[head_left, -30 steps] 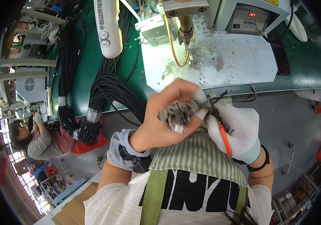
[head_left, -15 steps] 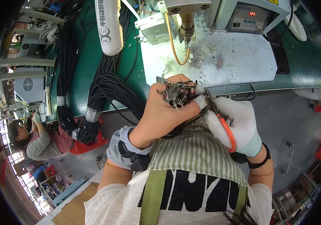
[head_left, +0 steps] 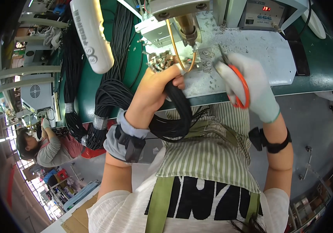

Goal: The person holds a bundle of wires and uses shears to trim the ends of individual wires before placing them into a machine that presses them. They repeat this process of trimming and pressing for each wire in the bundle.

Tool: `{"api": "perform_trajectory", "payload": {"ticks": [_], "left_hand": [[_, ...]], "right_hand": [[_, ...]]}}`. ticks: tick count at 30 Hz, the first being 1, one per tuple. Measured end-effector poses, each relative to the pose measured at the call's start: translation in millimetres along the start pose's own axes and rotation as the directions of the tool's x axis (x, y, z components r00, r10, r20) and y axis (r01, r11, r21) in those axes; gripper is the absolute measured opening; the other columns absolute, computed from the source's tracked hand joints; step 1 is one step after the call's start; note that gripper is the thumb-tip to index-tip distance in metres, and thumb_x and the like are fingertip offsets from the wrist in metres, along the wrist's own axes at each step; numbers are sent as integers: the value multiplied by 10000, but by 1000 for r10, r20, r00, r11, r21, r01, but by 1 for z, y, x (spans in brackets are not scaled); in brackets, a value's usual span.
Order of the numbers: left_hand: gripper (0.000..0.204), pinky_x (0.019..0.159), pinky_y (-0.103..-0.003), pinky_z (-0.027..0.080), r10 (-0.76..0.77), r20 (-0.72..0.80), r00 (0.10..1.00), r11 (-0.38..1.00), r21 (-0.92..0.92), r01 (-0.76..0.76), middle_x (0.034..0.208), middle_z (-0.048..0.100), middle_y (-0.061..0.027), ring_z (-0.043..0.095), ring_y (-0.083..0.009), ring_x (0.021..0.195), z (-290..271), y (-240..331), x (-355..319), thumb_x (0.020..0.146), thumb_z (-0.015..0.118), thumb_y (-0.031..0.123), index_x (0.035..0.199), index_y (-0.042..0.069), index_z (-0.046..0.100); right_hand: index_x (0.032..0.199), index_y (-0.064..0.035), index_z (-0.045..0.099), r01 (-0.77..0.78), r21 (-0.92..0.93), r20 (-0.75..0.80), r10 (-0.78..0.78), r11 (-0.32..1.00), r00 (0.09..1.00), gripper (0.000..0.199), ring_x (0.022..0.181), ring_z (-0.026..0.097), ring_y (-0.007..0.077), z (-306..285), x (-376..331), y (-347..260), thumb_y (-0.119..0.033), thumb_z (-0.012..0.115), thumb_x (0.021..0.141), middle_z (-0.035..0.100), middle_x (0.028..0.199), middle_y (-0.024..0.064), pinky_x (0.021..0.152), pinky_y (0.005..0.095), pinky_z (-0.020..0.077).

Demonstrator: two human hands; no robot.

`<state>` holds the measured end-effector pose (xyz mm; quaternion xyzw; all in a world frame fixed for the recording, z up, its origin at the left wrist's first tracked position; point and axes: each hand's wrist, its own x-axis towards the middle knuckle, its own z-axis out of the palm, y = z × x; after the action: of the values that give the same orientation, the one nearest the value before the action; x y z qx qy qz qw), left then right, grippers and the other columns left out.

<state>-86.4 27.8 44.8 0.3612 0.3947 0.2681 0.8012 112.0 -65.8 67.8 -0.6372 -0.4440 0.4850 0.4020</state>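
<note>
My left hand (head_left: 151, 87) is closed around a bundle of black cables (head_left: 181, 110). Their metal connector ends (head_left: 160, 61) stick up above the fist, and the loose lengths hang down over the striped apron. A white cover sits on the thumb tip, close to a curved orange tube (head_left: 171, 35) beneath the machine's nozzle (head_left: 190, 35). In a white glove, my right hand (head_left: 254, 79) grips scissors with orange-red handles (head_left: 245, 87). Their dark blades (head_left: 223, 55) point away from me over the white work plate (head_left: 277, 64), partly hidden by the fingers.
Thick hanks of black cable (head_left: 114, 91) lie on the green bench to the left. A white tubular lamp (head_left: 92, 39) hangs above them. A control box with a red display (head_left: 263, 19) stands at the back right. Far left, a co-worker (head_left: 55, 143) sits at the bench.
My left hand has moved forward and left with the cable bundle, up to the machine. The scissors in my right hand have moved forward and right, away from the connectors.
</note>
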Motion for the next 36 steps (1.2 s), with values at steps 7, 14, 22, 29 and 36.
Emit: {"api": "perform_trajectory", "payload": {"ticks": [7,14,22,29,36], "left_hand": [[161,496,-264,412,-8,118,993,987,158,-11,685,526,-4,471,-86,535,-8,11,32,767,675,59,868,13,559],[170,468,-228,446,116,172,978,888,423,-180,644,553,-22,539,-93,581,-4,24,39,727,715,73,798,-1,580],[102,535,-249,465,-28,101,994,833,553,-33,679,590,-13,556,-94,614,-14,28,40,771,687,89,765,17,615],[49,552,-264,442,181,225,957,581,761,-288,668,598,-20,532,-99,609,11,29,33,794,633,54,777,10,619],[53,541,-260,415,84,145,986,517,839,-168,661,575,-26,512,-94,614,15,35,32,759,633,56,780,12,611]], "right_hand": [[780,-2,574,-9,155,165,-17,988,986,268,420,476,71,8,50,7,-249,556,881,531,557,31,406,216,378],[734,3,571,13,210,290,-75,978,954,244,424,492,84,1,66,11,-214,556,844,535,515,46,395,227,378],[684,24,554,102,257,392,-201,961,898,269,403,502,99,-8,84,23,-203,595,822,531,485,53,390,240,384],[679,22,550,201,178,433,-261,963,863,299,394,510,105,-13,89,23,-223,627,832,529,485,56,391,238,391],[672,18,549,170,239,393,-256,956,883,282,389,509,105,-7,89,26,-197,621,839,526,487,61,380,241,399]]}}
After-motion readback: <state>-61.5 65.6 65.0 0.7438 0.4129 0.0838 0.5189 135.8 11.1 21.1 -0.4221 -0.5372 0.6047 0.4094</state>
